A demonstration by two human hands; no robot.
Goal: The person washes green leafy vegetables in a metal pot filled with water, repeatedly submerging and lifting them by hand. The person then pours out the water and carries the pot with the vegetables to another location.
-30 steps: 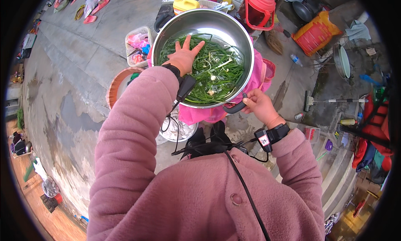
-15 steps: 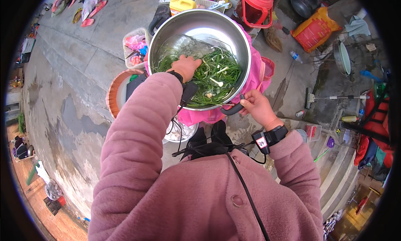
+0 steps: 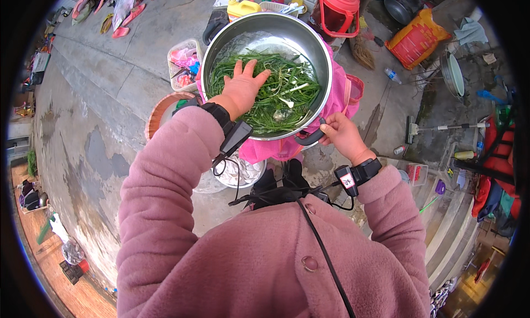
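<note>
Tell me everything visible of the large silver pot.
The pot is wide, round and open-topped, with shiny, metal-looking walls and a dark curved handle on its near right side. It appears upright and holds green stalks with white bulbs in what looks like water. The right hand pinches that handle; the left hand is inside, fingers spread over the greens. Pink fabric shows at its right.

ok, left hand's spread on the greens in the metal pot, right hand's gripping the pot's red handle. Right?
Colour's off: the pot's handle is black, not red, as the head view shows. Right hand grips it; left hand is spread on the greens in the metal pot.
</note>
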